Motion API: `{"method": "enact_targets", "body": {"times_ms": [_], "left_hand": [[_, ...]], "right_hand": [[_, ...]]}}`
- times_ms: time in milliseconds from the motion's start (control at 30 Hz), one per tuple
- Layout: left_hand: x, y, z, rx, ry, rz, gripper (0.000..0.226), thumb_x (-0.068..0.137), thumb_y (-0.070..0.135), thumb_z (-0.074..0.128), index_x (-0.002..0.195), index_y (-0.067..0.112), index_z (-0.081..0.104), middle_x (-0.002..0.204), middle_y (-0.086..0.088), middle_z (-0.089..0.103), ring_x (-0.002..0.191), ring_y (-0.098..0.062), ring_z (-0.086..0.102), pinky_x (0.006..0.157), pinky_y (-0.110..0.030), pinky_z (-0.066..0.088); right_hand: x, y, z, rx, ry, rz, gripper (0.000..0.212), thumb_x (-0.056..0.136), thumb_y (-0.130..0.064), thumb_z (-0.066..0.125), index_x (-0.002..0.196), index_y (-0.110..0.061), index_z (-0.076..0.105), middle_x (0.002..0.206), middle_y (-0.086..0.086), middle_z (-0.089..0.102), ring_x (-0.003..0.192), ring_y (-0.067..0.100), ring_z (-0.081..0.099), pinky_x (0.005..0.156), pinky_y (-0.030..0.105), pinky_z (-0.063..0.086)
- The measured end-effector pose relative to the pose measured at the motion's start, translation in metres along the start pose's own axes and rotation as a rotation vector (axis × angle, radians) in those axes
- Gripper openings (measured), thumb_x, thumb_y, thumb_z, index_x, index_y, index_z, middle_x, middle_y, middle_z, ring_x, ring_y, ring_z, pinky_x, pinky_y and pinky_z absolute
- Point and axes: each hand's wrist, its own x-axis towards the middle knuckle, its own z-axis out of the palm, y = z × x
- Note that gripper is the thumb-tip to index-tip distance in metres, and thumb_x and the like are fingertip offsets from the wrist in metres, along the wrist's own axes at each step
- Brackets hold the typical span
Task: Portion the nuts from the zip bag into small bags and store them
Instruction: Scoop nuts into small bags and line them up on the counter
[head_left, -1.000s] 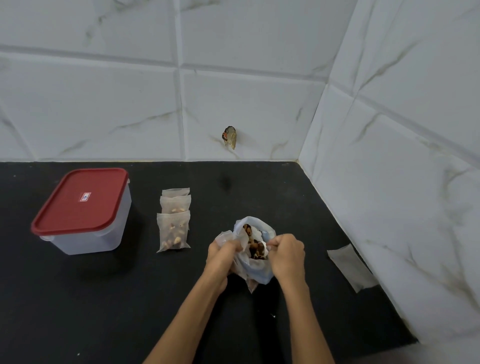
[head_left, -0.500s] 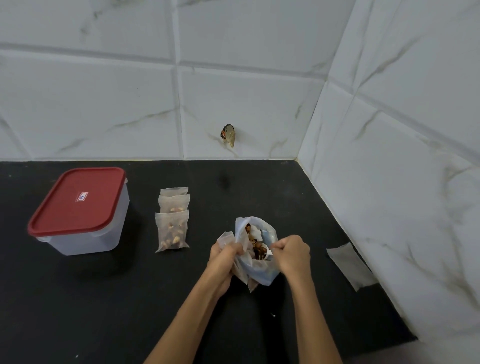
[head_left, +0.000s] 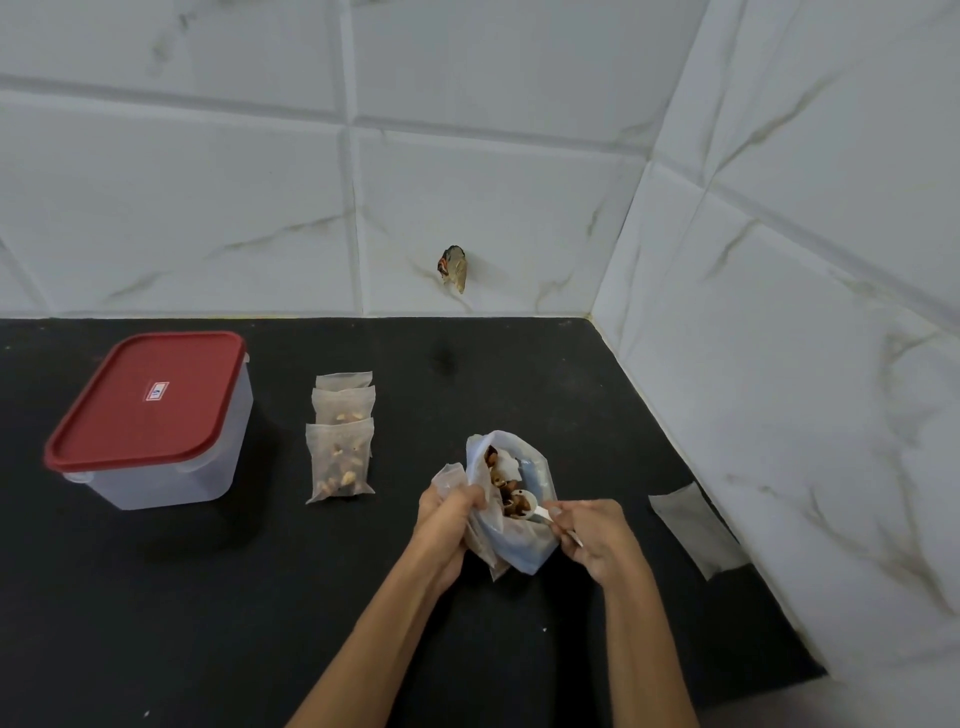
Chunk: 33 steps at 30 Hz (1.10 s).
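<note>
Judging by the three small bags already holding nuts and lying in an overlapping row on the black counter well to the left of your left hand, you are partway through the portioning, and nothing appears to be stored yet: the red-lidded container farther left has its lid on. One flat empty bag waits to the right of your right hand, beside the tiled wall, so at least that one looks left to fill, besides whatever you have in hand. Your left hand is curled around the near rim of the zip bag, and it seems to pinch a small pale bag against the zip bag's left side as well; I cannot tell whether that bag holds any nuts. Your right hand has its fingers closed around the handle of a small white spoon, whose bowl is dipped into the nuts at the zip bag's open mouth. The zip bag stands upright between your two hands, with plenty of nuts showing inside.
</note>
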Motion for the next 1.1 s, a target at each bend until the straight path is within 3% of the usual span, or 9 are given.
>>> {"method": "enact_targets", "body": {"times_ms": [167,267,433,600,733,800,900,1033,1100], "left_hand": [[-0.003,-0.001,0.000,0.019,0.007,0.019,0.038,0.084,-0.006,0.051,0.121,0.003,0.049,0.104,-0.018,0.062,0.092,-0.028,0.064,0.069,-0.035,0.054],[-0.010,0.002,-0.002,0.047,-0.009,0.017,0.029,0.084,-0.006,0.053,0.106,0.012,0.045,0.098,-0.013,0.058,0.089,-0.025,0.061,0.072,-0.035,0.052],[-0.014,0.000,-0.005,0.127,-0.064,0.051,0.033,0.083,-0.004,0.054,0.113,0.008,0.049,0.103,-0.015,0.062,0.094,-0.027,0.064,0.078,-0.038,0.054],[-0.014,0.001,-0.003,0.085,-0.035,0.047,0.034,0.082,-0.005,0.055,0.113,0.008,0.050,0.102,-0.015,0.063,0.092,-0.026,0.065,0.078,-0.039,0.055],[-0.016,0.001,-0.002,0.065,0.001,0.017,0.038,0.082,-0.005,0.056,0.113,0.010,0.041,0.102,-0.011,0.058,0.092,-0.024,0.061,0.073,-0.035,0.052],[-0.016,0.001,-0.003,0.045,-0.001,0.019,0.031,0.083,-0.007,0.055,0.105,0.012,0.044,0.102,-0.012,0.059,0.094,-0.025,0.061,0.080,-0.038,0.052],[-0.016,0.002,-0.004,0.056,0.000,0.016,0.042,0.081,-0.007,0.057,0.115,0.013,0.042,0.109,-0.015,0.058,0.101,-0.028,0.060,0.090,-0.043,0.050],[-0.019,0.008,-0.003,0.114,0.020,0.013,0.031,0.082,-0.007,0.056,0.103,0.012,0.045,0.098,-0.010,0.057,0.089,-0.022,0.059,0.072,-0.034,0.050],[-0.019,0.011,-0.006,0.222,0.015,0.016,0.031,0.081,-0.004,0.059,0.108,0.010,0.054,0.098,-0.010,0.062,0.090,-0.021,0.062,0.074,-0.035,0.053]], "right_hand": [[-0.001,0.002,0.001,0.013,-0.027,0.010,0.015,0.089,0.000,0.056,0.088,-0.005,0.070,0.076,0.007,0.061,0.063,0.010,0.051,0.056,0.020,0.044],[0.004,-0.001,0.009,-0.238,0.106,-0.108,0.006,0.086,-0.011,0.064,0.089,-0.010,0.069,0.083,0.005,0.063,0.071,0.012,0.057,0.064,0.026,0.050],[0.006,-0.008,0.018,-0.465,0.165,-0.273,0.010,0.086,-0.017,0.064,0.091,-0.010,0.069,0.088,0.005,0.066,0.081,0.016,0.062,0.068,0.030,0.053],[-0.004,-0.005,0.002,-0.165,-0.048,-0.100,0.012,0.089,-0.007,0.060,0.082,-0.011,0.070,0.081,0.009,0.064,0.065,0.012,0.054,0.058,0.023,0.045],[-0.004,0.003,-0.003,0.018,-0.128,-0.009,0.017,0.090,0.001,0.055,0.093,-0.005,0.071,0.079,0.009,0.061,0.062,0.010,0.050,0.054,0.019,0.042],[-0.005,0.004,-0.004,0.098,-0.164,0.036,0.017,0.090,0.003,0.054,0.095,-0.002,0.070,0.078,0.009,0.059,0.061,0.009,0.049,0.052,0.018,0.040],[-0.006,0.005,-0.005,0.154,-0.196,0.071,0.019,0.090,0.004,0.052,0.097,-0.001,0.069,0.079,0.009,0.060,0.060,0.008,0.049,0.048,0.016,0.040],[-0.007,0.006,-0.007,0.223,-0.190,0.089,0.020,0.090,0.006,0.050,0.098,0.000,0.068,0.078,0.009,0.061,0.060,0.008,0.051,0.044,0.015,0.041],[-0.010,0.005,-0.008,0.256,-0.180,0.092,0.020,0.090,0.006,0.050,0.098,0.001,0.067,0.076,0.010,0.062,0.059,0.009,0.051,0.044,0.015,0.042]]}}
